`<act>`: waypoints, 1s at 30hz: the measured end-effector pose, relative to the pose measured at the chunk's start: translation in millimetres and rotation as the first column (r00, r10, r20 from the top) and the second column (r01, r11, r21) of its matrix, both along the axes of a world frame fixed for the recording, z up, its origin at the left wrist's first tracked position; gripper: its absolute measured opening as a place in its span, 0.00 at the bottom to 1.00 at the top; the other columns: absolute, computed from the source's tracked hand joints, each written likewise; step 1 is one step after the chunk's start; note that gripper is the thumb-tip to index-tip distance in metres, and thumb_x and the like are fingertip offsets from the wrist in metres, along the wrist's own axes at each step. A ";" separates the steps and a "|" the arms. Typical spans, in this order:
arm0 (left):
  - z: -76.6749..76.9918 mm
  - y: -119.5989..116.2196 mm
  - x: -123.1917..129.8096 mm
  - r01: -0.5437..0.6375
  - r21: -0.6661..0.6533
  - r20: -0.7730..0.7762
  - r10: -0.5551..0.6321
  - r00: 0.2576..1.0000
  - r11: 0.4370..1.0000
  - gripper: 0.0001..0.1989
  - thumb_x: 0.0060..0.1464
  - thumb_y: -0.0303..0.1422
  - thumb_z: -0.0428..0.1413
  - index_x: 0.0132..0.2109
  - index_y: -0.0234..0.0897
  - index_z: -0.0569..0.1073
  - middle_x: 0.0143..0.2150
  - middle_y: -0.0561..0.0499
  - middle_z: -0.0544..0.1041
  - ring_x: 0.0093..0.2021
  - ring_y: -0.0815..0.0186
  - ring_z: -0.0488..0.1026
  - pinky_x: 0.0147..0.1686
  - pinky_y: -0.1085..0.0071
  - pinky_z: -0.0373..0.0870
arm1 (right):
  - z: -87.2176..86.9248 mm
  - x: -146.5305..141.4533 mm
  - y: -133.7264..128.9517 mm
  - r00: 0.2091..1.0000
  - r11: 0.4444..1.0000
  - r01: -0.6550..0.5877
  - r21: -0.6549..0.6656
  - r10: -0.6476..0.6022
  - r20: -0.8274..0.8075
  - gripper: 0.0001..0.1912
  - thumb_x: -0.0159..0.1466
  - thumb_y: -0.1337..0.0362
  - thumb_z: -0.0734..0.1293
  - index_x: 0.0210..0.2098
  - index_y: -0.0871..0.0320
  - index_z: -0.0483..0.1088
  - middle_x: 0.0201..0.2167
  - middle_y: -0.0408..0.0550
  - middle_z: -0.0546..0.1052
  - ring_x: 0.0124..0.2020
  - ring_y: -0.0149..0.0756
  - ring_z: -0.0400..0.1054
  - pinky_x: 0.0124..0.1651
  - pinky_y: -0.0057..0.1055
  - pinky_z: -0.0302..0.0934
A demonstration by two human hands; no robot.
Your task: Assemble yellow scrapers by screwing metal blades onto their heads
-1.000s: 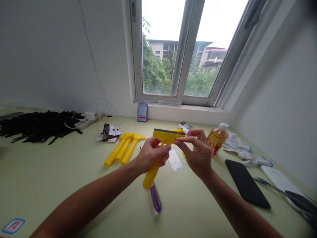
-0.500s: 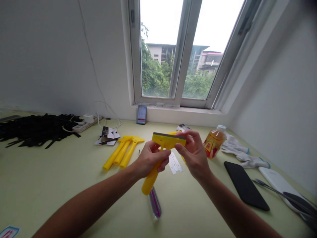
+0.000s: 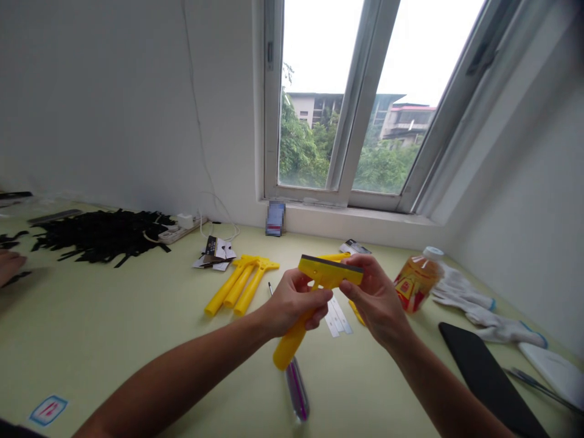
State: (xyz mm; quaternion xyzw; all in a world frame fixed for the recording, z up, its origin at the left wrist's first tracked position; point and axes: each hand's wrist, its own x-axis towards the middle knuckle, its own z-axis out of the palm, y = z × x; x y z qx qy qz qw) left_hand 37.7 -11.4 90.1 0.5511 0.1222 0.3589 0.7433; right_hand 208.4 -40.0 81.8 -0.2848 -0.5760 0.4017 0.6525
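My left hand (image 3: 294, 302) wraps the handle of a yellow plastic scraper (image 3: 329, 272), whose straight head carries a dark blade edge. The long handle points down toward me and ends above the table. My right hand (image 3: 376, 299) pinches the right end of the scraper head between fingers and thumb. Just beyond my hands lie white blade strips (image 3: 336, 316). A second yellow piece (image 3: 356, 312) lies partly hidden behind my right hand. Below the handle end rests a clear tube with a purple core (image 3: 297, 389).
Three yellow scrapers (image 3: 241, 285) lie left of my hands on the pale green table (image 3: 114, 347). A bottle of amber liquid (image 3: 417, 281), white gloves (image 3: 474, 307) and a black slab (image 3: 486, 380) are at right. A black strip pile (image 3: 103, 234) and another person's hand (image 3: 9, 266) are at left.
The whole scene has shifted right and down in view. Another person's hand has appeared at the left edge. My hands still hold the scraper in much the same way.
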 end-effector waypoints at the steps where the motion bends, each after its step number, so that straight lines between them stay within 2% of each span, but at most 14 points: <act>1: -0.3 0.0 0.0 0.004 0.002 0.000 -0.004 1.000 1.000 0.13 0.52 0.33 0.62 0.43 0.32 0.70 0.18 0.58 0.67 0.14 0.76 0.60 0.15 0.79 0.56 | 0.5 0.8 0.1 1.000 1.000 -0.003 -0.001 0.003 -0.008 0.16 0.58 0.66 0.73 0.43 0.47 0.67 0.41 0.41 0.71 0.43 0.32 0.67 0.47 0.29 0.64; 7: -0.3 0.0 0.3 0.014 0.017 0.009 -0.014 1.000 1.000 0.13 0.55 0.31 0.59 0.46 0.31 0.70 0.17 0.59 0.65 0.14 0.76 0.59 0.15 0.79 0.55 | 3.9 3.8 -0.9 1.000 1.000 -0.004 0.027 0.003 0.027 0.17 0.60 0.65 0.71 0.46 0.45 0.65 0.40 0.41 0.71 0.40 0.31 0.67 0.44 0.30 0.64; 19: -3.4 -1.2 2.1 -0.026 0.037 -0.033 0.028 0.999 0.999 0.11 0.55 0.33 0.59 0.43 0.33 0.70 0.18 0.59 0.65 0.15 0.76 0.59 0.16 0.78 0.56 | 5.3 2.2 -3.7 0.994 0.998 0.070 0.011 -0.070 0.082 0.15 0.61 0.62 0.71 0.45 0.45 0.66 0.39 0.41 0.72 0.39 0.33 0.67 0.43 0.32 0.63; 25: -10.0 3.6 6.9 -0.057 -0.017 -0.021 0.057 0.998 0.998 0.12 0.53 0.33 0.61 0.42 0.34 0.69 0.19 0.59 0.65 0.15 0.77 0.59 0.15 0.79 0.56 | -7.9 0.4 5.9 0.991 0.993 0.118 -0.029 -0.116 0.064 0.15 0.61 0.61 0.70 0.45 0.47 0.65 0.39 0.42 0.71 0.43 0.35 0.67 0.44 0.32 0.63; 30: -21.5 7.9 13.3 -0.110 -0.098 -0.010 0.109 0.994 0.989 0.15 0.48 0.33 0.63 0.42 0.34 0.70 0.25 0.57 0.66 0.19 0.76 0.61 0.15 0.80 0.56 | -21.8 -0.7 15.7 0.997 0.990 0.057 -0.128 -0.064 -0.050 0.14 0.60 0.62 0.71 0.44 0.47 0.66 0.38 0.39 0.71 0.39 0.30 0.66 0.40 0.28 0.60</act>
